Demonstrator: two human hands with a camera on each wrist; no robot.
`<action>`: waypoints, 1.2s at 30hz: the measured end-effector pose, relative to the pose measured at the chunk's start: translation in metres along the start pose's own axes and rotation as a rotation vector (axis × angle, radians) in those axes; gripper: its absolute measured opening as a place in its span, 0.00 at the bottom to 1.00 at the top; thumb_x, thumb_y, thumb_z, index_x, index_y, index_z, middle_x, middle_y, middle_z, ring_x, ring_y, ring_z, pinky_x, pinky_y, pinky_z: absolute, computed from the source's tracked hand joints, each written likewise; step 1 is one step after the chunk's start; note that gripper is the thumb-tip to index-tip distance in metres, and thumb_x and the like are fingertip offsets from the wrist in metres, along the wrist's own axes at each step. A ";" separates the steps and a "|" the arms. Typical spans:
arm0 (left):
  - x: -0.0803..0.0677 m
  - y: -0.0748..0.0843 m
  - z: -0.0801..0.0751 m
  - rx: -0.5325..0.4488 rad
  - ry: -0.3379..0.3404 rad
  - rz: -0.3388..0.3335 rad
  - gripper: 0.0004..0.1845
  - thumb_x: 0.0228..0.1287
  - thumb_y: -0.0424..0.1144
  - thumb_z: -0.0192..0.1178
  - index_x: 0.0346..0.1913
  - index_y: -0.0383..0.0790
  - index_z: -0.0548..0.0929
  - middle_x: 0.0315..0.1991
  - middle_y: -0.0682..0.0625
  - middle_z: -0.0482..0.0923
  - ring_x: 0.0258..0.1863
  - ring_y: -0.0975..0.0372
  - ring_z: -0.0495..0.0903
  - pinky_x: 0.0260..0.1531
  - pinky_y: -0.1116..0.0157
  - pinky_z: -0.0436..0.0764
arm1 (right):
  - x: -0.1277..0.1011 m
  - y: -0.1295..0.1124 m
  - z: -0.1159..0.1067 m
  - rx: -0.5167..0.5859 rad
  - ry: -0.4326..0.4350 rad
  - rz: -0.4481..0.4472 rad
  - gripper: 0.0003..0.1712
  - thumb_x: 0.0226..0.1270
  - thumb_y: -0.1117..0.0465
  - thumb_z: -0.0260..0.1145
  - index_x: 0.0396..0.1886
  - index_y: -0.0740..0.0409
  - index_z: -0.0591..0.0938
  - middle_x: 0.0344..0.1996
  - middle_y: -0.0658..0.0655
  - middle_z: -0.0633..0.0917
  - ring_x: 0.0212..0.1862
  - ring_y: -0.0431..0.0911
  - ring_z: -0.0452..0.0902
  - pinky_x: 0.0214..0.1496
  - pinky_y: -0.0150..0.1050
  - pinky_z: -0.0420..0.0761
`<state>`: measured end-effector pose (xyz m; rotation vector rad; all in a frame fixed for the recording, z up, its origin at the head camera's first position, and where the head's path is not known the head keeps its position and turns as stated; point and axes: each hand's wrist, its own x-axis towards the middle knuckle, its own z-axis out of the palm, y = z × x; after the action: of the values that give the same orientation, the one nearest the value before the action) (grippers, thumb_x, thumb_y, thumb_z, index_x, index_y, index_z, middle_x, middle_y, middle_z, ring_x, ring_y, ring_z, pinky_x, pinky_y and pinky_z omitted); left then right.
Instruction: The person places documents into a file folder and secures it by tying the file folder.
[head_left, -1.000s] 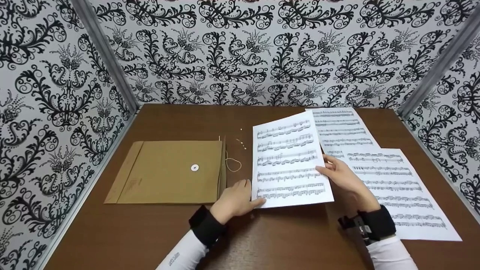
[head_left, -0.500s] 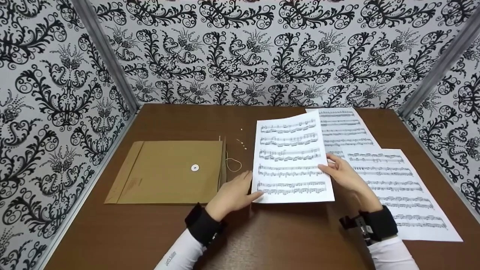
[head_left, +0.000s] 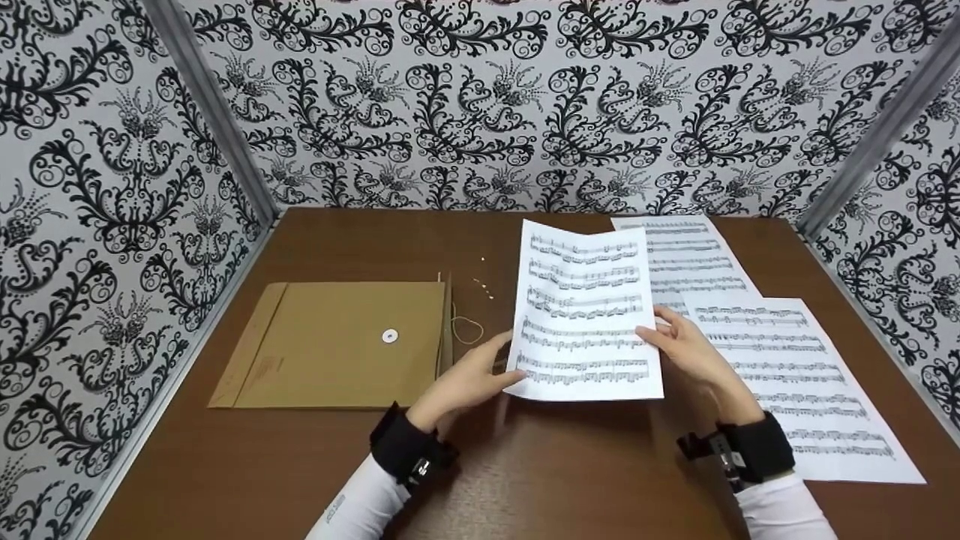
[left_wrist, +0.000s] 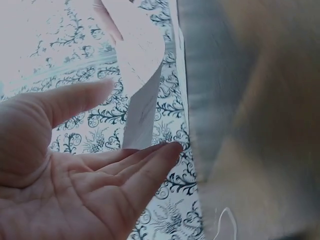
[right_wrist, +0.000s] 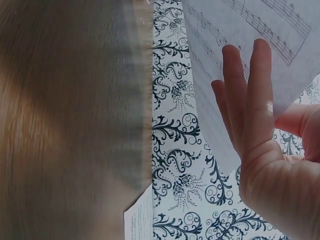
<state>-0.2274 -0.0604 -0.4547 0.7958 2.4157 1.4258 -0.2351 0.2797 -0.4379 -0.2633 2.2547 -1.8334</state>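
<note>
The brown table [head_left: 570, 480] is closed in by patterned walls [head_left: 480, 105] on three sides, so open room for moving is mostly at the near edge and in the middle. On its left part lies a flat kraft envelope [head_left: 337, 345] with a loose string [head_left: 466, 328] beside its right edge. Two more music pages [head_left: 795, 375] lie on the right part.

Between them the sheet of music [head_left: 585, 311] is held up, lifted off the table and tilted toward the person. It looks very light, thin and floppy, easy to crease, so it is better taken at both side edges.

The left hand [head_left: 469, 382] supports its lower left corner with nearly straight fingers. The right hand [head_left: 686, 349] pinches the right edge, thumb in front, fingers [right_wrist: 250, 95] behind.
</note>
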 end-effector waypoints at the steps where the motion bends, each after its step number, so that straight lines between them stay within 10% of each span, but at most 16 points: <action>1: 0.001 -0.001 0.000 -0.042 0.000 -0.004 0.35 0.71 0.32 0.61 0.76 0.27 0.61 0.70 0.32 0.73 0.71 0.44 0.74 0.73 0.48 0.72 | 0.000 0.000 0.000 0.012 0.002 0.001 0.35 0.80 0.63 0.56 0.76 0.77 0.54 0.42 0.41 0.91 0.42 0.35 0.88 0.45 0.31 0.86; 15: 0.003 -0.001 -0.006 -0.309 -0.002 -0.011 0.32 0.71 0.21 0.47 0.76 0.21 0.54 0.68 0.23 0.70 0.67 0.37 0.76 0.61 0.52 0.83 | 0.002 -0.002 0.006 0.145 0.000 0.003 0.36 0.80 0.66 0.54 0.76 0.77 0.49 0.42 0.42 0.91 0.44 0.38 0.90 0.47 0.34 0.89; 36: 0.000 -0.001 -0.029 -0.496 -0.032 -0.089 0.37 0.69 0.19 0.42 0.81 0.31 0.50 0.66 0.25 0.71 0.50 0.52 0.86 0.48 0.50 0.89 | -0.003 -0.014 0.015 0.253 -0.088 0.002 0.40 0.79 0.67 0.54 0.79 0.71 0.44 0.47 0.46 0.91 0.46 0.44 0.91 0.49 0.43 0.90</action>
<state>-0.2404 -0.0822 -0.4405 0.5733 1.9125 1.8438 -0.2276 0.2636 -0.4270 -0.2910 1.9395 -2.0372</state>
